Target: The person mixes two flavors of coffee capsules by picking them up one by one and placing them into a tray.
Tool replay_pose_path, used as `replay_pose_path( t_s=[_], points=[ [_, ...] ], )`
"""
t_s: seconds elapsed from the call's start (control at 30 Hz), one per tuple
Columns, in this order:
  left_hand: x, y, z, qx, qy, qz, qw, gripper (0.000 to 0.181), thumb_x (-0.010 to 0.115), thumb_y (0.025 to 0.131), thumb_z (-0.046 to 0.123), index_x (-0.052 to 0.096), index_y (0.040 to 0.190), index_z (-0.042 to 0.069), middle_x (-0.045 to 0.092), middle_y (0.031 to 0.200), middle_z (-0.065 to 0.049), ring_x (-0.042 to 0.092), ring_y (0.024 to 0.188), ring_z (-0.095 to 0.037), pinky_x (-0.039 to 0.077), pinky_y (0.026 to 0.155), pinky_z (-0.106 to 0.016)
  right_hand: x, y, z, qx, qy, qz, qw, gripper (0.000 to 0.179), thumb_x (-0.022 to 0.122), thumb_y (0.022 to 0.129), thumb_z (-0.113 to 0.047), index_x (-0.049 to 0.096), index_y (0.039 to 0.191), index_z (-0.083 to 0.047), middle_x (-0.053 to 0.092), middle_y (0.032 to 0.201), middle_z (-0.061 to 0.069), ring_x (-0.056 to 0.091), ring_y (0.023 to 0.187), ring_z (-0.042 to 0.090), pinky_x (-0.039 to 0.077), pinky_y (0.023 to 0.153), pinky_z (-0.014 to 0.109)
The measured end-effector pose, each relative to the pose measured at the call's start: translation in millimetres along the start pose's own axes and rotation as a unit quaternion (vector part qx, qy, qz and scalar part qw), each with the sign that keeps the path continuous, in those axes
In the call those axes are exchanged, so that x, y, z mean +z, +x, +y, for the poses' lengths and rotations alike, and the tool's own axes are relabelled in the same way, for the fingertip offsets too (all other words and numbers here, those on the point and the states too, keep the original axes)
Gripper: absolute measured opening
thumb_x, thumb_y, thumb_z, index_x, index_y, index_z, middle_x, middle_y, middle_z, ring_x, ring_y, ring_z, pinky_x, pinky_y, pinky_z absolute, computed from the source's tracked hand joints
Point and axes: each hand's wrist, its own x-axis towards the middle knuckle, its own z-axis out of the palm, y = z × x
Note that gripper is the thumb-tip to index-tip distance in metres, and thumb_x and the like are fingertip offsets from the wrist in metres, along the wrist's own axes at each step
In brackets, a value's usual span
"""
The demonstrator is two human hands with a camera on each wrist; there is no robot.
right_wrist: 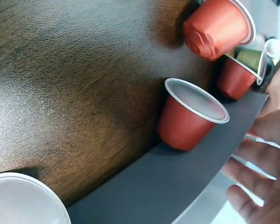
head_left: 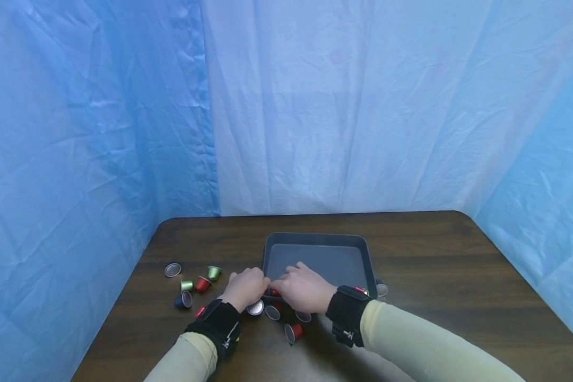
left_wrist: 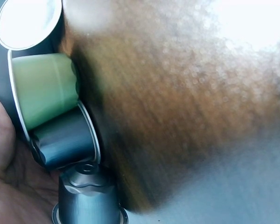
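My left hand reaches over the near-left corner of the dark grey tray, its fingertips hidden from me. Beside its palm in the left wrist view are a green coffee capsule, a dark blue capsule and a grey-blue capsule. My right hand lies over the tray's near rim, its index finger pointing left by a red capsule. In the right wrist view its fingers are spread and loosely bent, with a red capsule against the tray's outer wall.
Left on the wooden table sit a silver-faced capsule, green capsules, a red one and a dark blue one. Another red capsule lies nearest me. A pale-lidded capsule stands by the tray's right side.
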Motion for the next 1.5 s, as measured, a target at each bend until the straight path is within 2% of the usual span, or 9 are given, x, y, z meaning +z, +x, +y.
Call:
replay_pose_path(
  t_s=[0.13,0.43,0.6,0.73,0.83,1.07,1.17,1.5],
  points=[
    [1.2,0.8,-0.3,0.004,0.007,-0.005,1.0,0.022,0.053,0.093,0.032,0.064,0.092,0.013,0.055,0.079,0.0,0.053,0.077,-0.02,0.038,0.073,-0.046,2,-0.2,1,-0.005,0.0,0.007,1.0,0.032,0.071,0.082,-0.026,0.066,0.113,-0.021,0.069,0.089,-0.011,0.049,0.07,0.009,0.034,0.065,0.024],
    [1.1,-0.3,0.8,-0.011,-0.025,-0.004,0.9996,0.023,0.053,0.092,0.032,0.063,0.089,0.011,0.055,0.075,0.0,0.052,0.073,-0.02,0.037,0.072,-0.045,-2,-4.0,4,0.001,0.029,0.012,0.9995,0.028,0.071,0.083,-0.026,0.068,0.109,-0.021,0.068,0.089,-0.011,0.048,0.073,0.009,0.035,0.067,0.025],
    [-0.6,-1.4,0.1,0.0,-0.004,-0.009,1.0,0.021,0.055,0.092,0.032,0.063,0.09,0.013,0.054,0.076,0.001,0.051,0.073,-0.019,0.038,0.072,-0.045,-7,-8.2,6,0.013,0.059,0.017,0.998,0.026,0.069,0.084,-0.025,0.068,0.109,-0.02,0.068,0.089,-0.012,0.048,0.073,0.008,0.037,0.067,0.024],
    [-1.1,-1.7,0.0,-0.004,-0.008,-0.008,0.9999,0.021,0.055,0.092,0.032,0.063,0.09,0.012,0.055,0.077,0.0,0.051,0.074,-0.02,0.038,0.073,-0.046,-8,-11.0,8,0.025,0.086,0.018,0.9958,0.025,0.067,0.086,-0.025,0.068,0.11,-0.02,0.067,0.091,-0.012,0.049,0.076,0.008,0.039,0.069,0.024],
    [-1.3,-2.2,0.1,-0.013,-0.017,-0.006,0.9997,0.022,0.056,0.091,0.032,0.063,0.091,0.011,0.055,0.077,0.0,0.051,0.075,-0.02,0.038,0.073,-0.046,-8,-12.4,10,0.027,0.094,0.018,0.995,0.026,0.067,0.086,-0.025,0.068,0.111,-0.02,0.067,0.092,-0.012,0.051,0.08,0.008,0.04,0.071,0.025],
    [-2.2,-3.5,-0.9,0.003,0.01,-0.011,0.9999,0.018,0.06,0.089,0.032,0.063,0.093,0.014,0.055,0.079,0.002,0.051,0.075,-0.019,0.039,0.074,-0.045,-12,-16.3,12,0.029,0.104,0.023,0.9939,0.027,0.068,0.085,-0.027,0.067,0.11,-0.018,0.067,0.092,-0.011,0.05,0.08,0.009,0.041,0.073,0.025],
    [-2.0,-3.7,-0.4,-0.003,0.0,-0.01,0.9999,0.019,0.06,0.089,0.033,0.063,0.092,0.014,0.055,0.079,0.002,0.051,0.075,-0.019,0.039,0.074,-0.044,-13,-18.6,12,0.03,0.101,0.027,0.994,0.027,0.068,0.085,-0.027,0.067,0.111,-0.017,0.067,0.091,-0.011,0.049,0.078,0.009,0.04,0.071,0.024],
    [-0.3,-4.1,1.7,-0.014,-0.024,-0.001,0.9996,0.02,0.057,0.091,0.032,0.062,0.088,0.013,0.054,0.074,0.001,0.051,0.071,-0.018,0.039,0.072,-0.043,-18,-31.6,16,0.073,0.123,0.025,0.9894,0.028,0.067,0.086,-0.024,0.067,0.113,-0.017,0.066,0.102,-0.006,0.055,0.085,0.008,0.048,0.073,0.022]
  ],
)
